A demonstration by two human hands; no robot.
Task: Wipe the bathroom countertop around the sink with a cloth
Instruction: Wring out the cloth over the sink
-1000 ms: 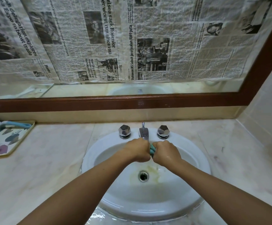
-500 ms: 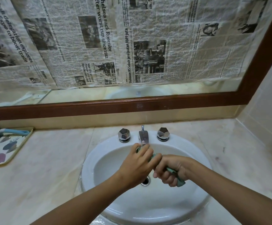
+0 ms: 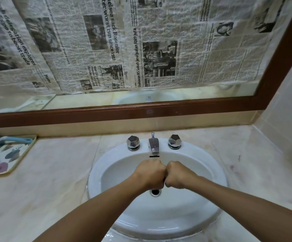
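Note:
My left hand (image 3: 150, 173) and my right hand (image 3: 178, 174) are clenched into fists, knuckles pressed together, above the bowl of the white sink (image 3: 96, 172), just under the chrome faucet (image 3: 153, 144). The teal cloth is bunched inside the two fists and is hidden from view. The drain (image 3: 155, 192) shows directly below my hands. The beige marble countertop (image 3: 54, 172) surrounds the sink on both sides, with dark smudges on its right part.
Two faceted chrome knobs (image 3: 133, 142) (image 3: 174, 140) flank the faucet. A floral tray (image 3: 10, 159) holding a blue-handled brush (image 3: 10, 140) sits at the far left. The newspaper-covered mirror (image 3: 141, 49) rises behind, and a tiled wall (image 3: 284, 102) closes off the right.
My hands twisted apart along the cloth half a second ago, with teal showing, and have come back together into tight fists over the drain, hiding the cloth.

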